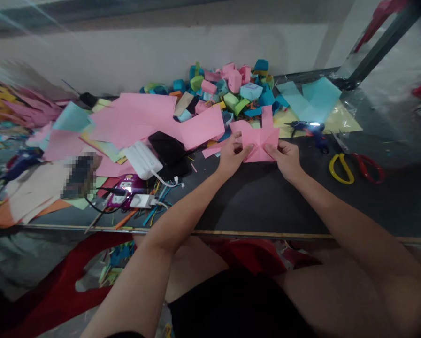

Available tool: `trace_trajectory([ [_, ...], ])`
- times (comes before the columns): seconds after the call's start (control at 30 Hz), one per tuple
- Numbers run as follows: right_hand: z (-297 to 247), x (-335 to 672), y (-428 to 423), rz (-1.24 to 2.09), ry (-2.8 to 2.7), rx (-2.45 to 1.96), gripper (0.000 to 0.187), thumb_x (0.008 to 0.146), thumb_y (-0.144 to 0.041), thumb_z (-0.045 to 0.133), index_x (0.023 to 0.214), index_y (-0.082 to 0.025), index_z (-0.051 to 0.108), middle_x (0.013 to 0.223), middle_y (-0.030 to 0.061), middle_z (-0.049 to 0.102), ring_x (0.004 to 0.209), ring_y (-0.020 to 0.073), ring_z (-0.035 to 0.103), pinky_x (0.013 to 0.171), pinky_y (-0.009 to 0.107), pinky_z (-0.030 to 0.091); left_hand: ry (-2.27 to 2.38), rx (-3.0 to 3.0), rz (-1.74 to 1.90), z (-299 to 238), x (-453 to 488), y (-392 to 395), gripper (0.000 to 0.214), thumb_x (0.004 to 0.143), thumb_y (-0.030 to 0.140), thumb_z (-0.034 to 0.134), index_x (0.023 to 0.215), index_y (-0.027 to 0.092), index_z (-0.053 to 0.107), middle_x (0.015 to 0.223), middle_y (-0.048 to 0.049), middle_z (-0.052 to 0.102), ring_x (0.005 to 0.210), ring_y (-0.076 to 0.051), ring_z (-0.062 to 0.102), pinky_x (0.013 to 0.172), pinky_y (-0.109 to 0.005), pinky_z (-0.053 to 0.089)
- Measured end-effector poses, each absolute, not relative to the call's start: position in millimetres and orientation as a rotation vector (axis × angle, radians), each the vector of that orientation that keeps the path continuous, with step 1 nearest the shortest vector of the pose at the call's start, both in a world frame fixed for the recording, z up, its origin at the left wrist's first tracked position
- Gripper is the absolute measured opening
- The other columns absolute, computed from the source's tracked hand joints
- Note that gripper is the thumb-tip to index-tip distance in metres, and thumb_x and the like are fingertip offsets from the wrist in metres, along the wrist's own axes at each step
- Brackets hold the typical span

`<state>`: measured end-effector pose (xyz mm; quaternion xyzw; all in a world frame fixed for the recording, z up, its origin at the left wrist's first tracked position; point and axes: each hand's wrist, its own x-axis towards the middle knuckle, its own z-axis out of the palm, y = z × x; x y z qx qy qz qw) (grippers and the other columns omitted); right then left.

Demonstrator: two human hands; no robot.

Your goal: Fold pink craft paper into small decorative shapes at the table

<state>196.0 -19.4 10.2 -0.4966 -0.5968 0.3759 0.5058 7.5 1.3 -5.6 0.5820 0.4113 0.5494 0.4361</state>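
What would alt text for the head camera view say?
Two bare hands, left hand and right hand, pinch a partly folded pink paper over a dark table. Behind lie folded paper pieces; scissors lie to the right.

Pink paper [259,143] — matt, creased; tabletop [266,197] dark, matt; scissors [354,166] glossy plastic handles.

You're facing a plain pale wall [161,51] right behind a dark table [266,197] with a light front edge. A dark metal bar [379,47] slants at the upper right. Lighting is dim and indoor.
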Motion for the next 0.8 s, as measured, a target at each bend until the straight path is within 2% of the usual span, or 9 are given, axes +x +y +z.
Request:
trace_trajectory([
  [0.2, 14.0, 191.3, -21.9, 0.878, -1.337, -1.109, 0.053, 0.065, -0.069, 0.082, 0.057, -0.021, 0.062, 0.056, -0.0015, 0.055, 0.058, 0.0138, 0.053, 0.056, 0.029, 0.047, 1.030, 1.377, 1.422, 2.4, 8.0, -1.4, 0.049, 0.074, 0.045, 0.085, 0.110, 0.020, 0.064, 0.062, 0.0051, 0.057, 0.056, -0.010, 0.051, 0.055, -0.025, 0.041],
  [0.3, 15.1, 189.0, -23.4, 0.904, -1.362, -1.075, 0.049, 0.065, -0.067, 0.084, 0.059, -0.021, 0.067, 0.059, -0.0006, 0.061, 0.060, 0.0139, 0.057, 0.058, 0.029, 0.050, 0.981, 1.350, 1.402, 7.3, 7.5, -3.7, 0.042, 0.073, 0.051, 0.084, 0.092, 0.020, 0.065, 0.067, 0.0024, 0.059, 0.060, -0.010, 0.051, 0.055, -0.024, 0.041],
  [0.4, 15.4, 187.2, -25.2, 0.951, -1.384, -1.043, 0.043, 0.065, -0.063, 0.085, 0.071, -0.021, 0.076, 0.068, 0.0009, 0.070, 0.064, 0.0147, 0.062, 0.062, 0.030, 0.054, 1.009, 1.388, 1.389, 9.4, 7.8, -7.3, 0.050, 0.072, 0.059, 0.082, 0.063, 0.019, 0.052, 0.059, 0.0042, 0.045, 0.056, -0.008, 0.040, 0.050, -0.024, 0.032],
  [0.47, 15.1, 186.5, -26.1, 0.975, -1.379, -1.036, 0.042, 0.065, -0.060, 0.087, 0.074, -0.020, 0.078, 0.072, 0.0016, 0.073, 0.066, 0.0152, 0.064, 0.064, 0.030, 0.055, 1.059, 1.412, 1.378, 9.0, 8.4, -9.0, 0.062, 0.071, 0.063, 0.081, 0.054, 0.020, 0.039, 0.054, 0.0060, 0.034, 0.053, -0.007, 0.031, 0.048, -0.024, 0.023],
  [0.53, 14.4, 186.3, -26.2, 0.987, -1.368, -1.035, 0.041, 0.064, -0.059, 0.088, 0.075, -0.020, 0.079, 0.073, 0.0020, 0.074, 0.066, 0.0148, 0.064, 0.064, 0.029, 0.055, 1.078, 1.428, 1.348, 8.1, 8.9, -9.6, 0.067, 0.071, 0.066, 0.079, 0.053, 0.020, 0.035, 0.053, 0.0067, 0.029, 0.052, -0.006, 0.027, 0.048, -0.025, 0.020],
  [0.8, 10.0, 185.7, -23.6, 0.946, -1.364, -1.065, 0.048, 0.064, -0.066, 0.084, 0.062, -0.020, 0.072, 0.061, 0.0002, 0.066, 0.058, 0.0134, 0.058, 0.054, 0.028, 0.049, 1.056, 1.491, 1.287, 9.1, 8.8, -10.2, 0.065, 0.071, 0.070, 0.076, 0.053, 0.020, 0.038, 0.054, 0.0065, 0.030, 0.052, -0.007, 0.027, 0.049, -0.026, 0.020],
])
